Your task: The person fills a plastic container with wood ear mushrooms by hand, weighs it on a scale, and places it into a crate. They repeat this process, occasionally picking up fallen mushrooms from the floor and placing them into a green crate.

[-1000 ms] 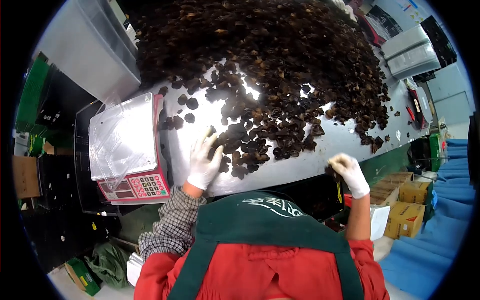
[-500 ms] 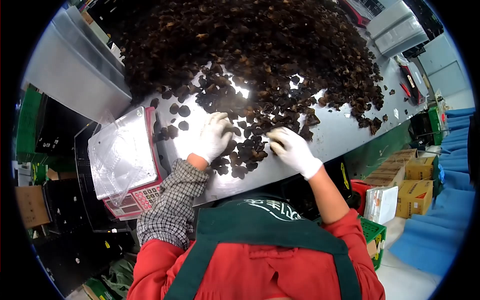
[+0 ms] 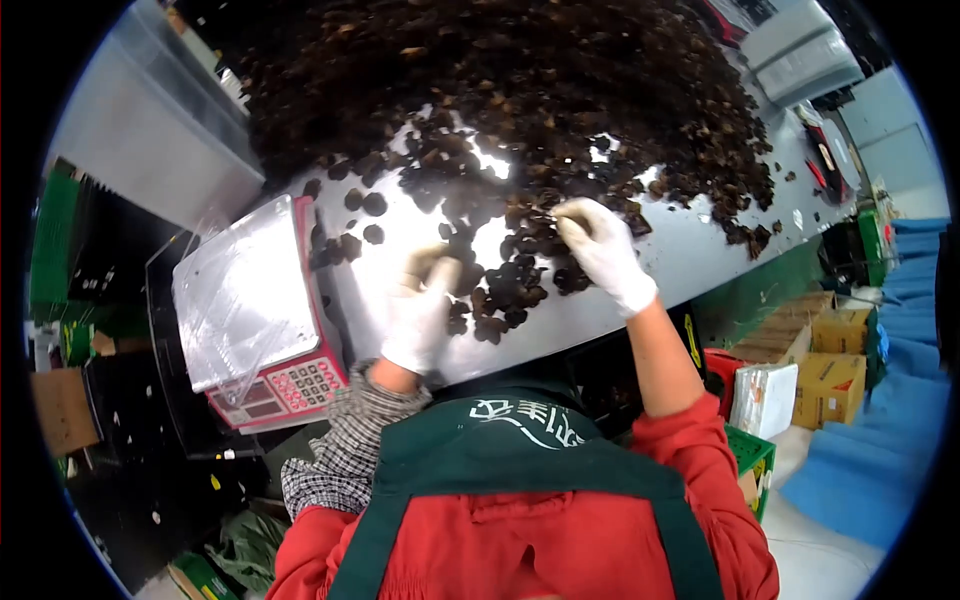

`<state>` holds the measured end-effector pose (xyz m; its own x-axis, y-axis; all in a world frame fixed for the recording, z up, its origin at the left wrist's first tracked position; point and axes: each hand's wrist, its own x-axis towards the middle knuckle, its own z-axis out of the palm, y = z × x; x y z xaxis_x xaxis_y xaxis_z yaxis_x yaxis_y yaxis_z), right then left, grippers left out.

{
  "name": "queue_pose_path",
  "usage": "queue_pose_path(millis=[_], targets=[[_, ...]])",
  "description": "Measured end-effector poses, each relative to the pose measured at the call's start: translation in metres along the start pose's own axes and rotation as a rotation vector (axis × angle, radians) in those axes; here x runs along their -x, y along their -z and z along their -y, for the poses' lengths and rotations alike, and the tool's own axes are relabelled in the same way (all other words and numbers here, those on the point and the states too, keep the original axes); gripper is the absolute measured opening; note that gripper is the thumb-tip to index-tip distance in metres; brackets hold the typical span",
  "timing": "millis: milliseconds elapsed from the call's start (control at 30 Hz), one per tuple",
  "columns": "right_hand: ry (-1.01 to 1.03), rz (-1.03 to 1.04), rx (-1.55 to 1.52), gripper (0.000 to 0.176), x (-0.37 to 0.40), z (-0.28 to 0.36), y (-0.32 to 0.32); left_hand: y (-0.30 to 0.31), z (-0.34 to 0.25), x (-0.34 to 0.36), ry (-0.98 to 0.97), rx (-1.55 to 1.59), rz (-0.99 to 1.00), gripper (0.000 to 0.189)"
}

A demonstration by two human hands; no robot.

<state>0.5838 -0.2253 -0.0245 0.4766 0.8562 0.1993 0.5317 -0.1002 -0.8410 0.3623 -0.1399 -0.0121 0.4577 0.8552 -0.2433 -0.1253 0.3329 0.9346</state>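
Note:
Dark brown pieces that look like dried mushrooms (image 3: 510,290) lie scattered on the metal table in front of me. My left hand (image 3: 418,310), in a white glove, is at the left edge of this loose group. Its fingers are bent and somewhat blurred, with a gap between thumb and fingers, and nothing shows in them. My right hand (image 3: 603,250), also gloved, reaches among the pieces at the pile's near edge. Its thumb and fingers come together there; whatever is between the fingertips is too small to make out.
A large heap of the same pieces (image 3: 500,80) covers the far part of the metal table (image 3: 400,210). To the left stands a red-and-white digital scale (image 3: 250,290) beside tall clear plastic sheets (image 3: 160,120). Red-handled pliers or scissors (image 3: 816,172) lie at right.
My left hand has drawn back toward me and lifted off the pieces. My right hand has moved up and right, to the edge of the heap.

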Motion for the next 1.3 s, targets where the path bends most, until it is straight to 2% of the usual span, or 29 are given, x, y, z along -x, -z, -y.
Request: queue_pose_path(millis=[33, 67, 100, 133, 167, 200, 267, 300, 333, 400, 433, 467, 533, 600, 667, 733, 767, 867, 900, 1000, 1067, 1100, 1167, 1233, 1300], targets=[[-0.132, -0.016, -0.04, 0.014, 0.019, 0.01, 0.029, -0.022, 0.004, 0.009, 0.179, -0.006, 0.142, 0.023], [-0.262, -0.031, -0.084, 0.015, 0.041, 0.015, 0.056, -0.049, 0.02, 0.015, 0.041, -0.186, 0.314, 0.028], [-0.264, -0.085, 0.0, 0.016, 0.066, 0.007, 0.082, -0.073, 0.041, 0.018, -0.128, -0.211, 0.557, 0.041], [-0.267, -0.14, 0.083, 0.017, 0.093, -0.002, 0.108, -0.093, 0.045, 0.028, -0.137, -0.343, 0.765, 0.053], [-0.271, -0.178, 0.275, 0.018, 0.121, -0.018, 0.13, -0.105, 0.053, 0.034, -0.148, -0.367, 0.854, 0.061], [-0.272, -0.208, 0.466, 0.02, 0.149, -0.037, 0.148, -0.105, 0.054, 0.034, -0.112, -0.37, 0.911, 0.058], [-0.23, -0.244, 0.926, 0.026, 0.203, -0.074, 0.169, -0.086, 0.044, 0.023, -0.381, -0.552, 0.842, 0.044], [-0.303, -0.278, 0.661, 0.031, 0.211, -0.081, 0.165, -0.068, 0.05, 0.016, -0.37, -0.511, 0.739, 0.033], [-0.359, -0.366, 0.358, 0.03, 0.203, -0.075, 0.144, -0.049, 0.053, 0.007, -0.495, -0.526, 0.582, 0.024], [-0.134, -0.215, 0.498, 0.026, 0.167, -0.051, 0.101, -0.01, 0.059, -0.002, -0.547, -0.77, 0.227, 0.027], [-0.017, -0.196, 0.577, 0.026, 0.153, -0.053, 0.075, 0.008, 0.071, -0.009, -0.639, -0.815, 0.169, 0.032], [0.0, -0.208, 0.584, 0.03, 0.137, -0.052, 0.051, 0.021, 0.073, -0.008, -0.552, -0.893, 0.163, 0.046], [0.054, -0.217, 0.555, 0.036, 0.104, -0.045, 0.022, 0.026, 0.075, -0.006, -0.607, -1.215, 0.154, 0.065], [0.13, -0.121, 0.557, 0.043, 0.085, -0.05, 0.002, 0.024, 0.088, -0.007, -0.553, -1.276, 0.254, 0.079], [0.217, 0.057, 0.593, 0.043, 0.087, -0.054, -0.016, 0.019, 0.091, -0.001, -0.596, -1.403, 0.354, 0.084], [0.298, 0.135, 0.51, 0.042, 0.09, -0.05, -0.025, 0.02, 0.089, 0.005, -0.634, -1.358, 0.39, 0.086], [0.34, 0.124, 0.481, 0.04, 0.09, -0.052, -0.027, 0.023, 0.089, 0.008, -0.66, -1.331, 0.341, 0.087], [0.312, -0.042, 0.458, 0.036, 0.073, -0.056, -0.005, 0.037, 0.079, 0.017, -0.611, -1.324, 0.264, 0.099], [0.299, -0.133, 0.513, 0.034, 0.061, -0.062, 0.005, 0.045, 0.082, 0.018, -0.653, -1.306, 0.222, 0.106], [0.097, -0.238, 0.742, 0.043, 0.028, -0.081, 0.02, 0.054, 0.087, 0.024, -0.51, -1.362, 0.132, 0.124], [0.095, -0.117, 0.701, 0.054, 0.02, -0.098, -0.001, 0.051, 0.096, 0.023, -0.486, -1.401, 0.164, 0.13], [0.085, 0.042, 0.644, 0.057, 0.019, -0.076, -0.01, 0.043, 0.092, 0.022, -0.489, -1.391, 0.193, 0.13], [0.199, 0.165, 0.587, 0.056, 0.032, -0.053, -0.04, 0.032, 0.098, 0.019, -0.504, -1.39, 0.197, 0.13], [0.319, 0.257, 0.49, 0.055, 0.051, -0.04, -0.06, 0.031, 0.104, 0.018, -0.509, -1.388, 0.194, 0.13], [0.396, 0.261, 0.356, 0.054, 0.064, -0.034, -0.059, 0.037, 0.103, 0.021, -0.484, -1.396, 0.163, 0.13]])
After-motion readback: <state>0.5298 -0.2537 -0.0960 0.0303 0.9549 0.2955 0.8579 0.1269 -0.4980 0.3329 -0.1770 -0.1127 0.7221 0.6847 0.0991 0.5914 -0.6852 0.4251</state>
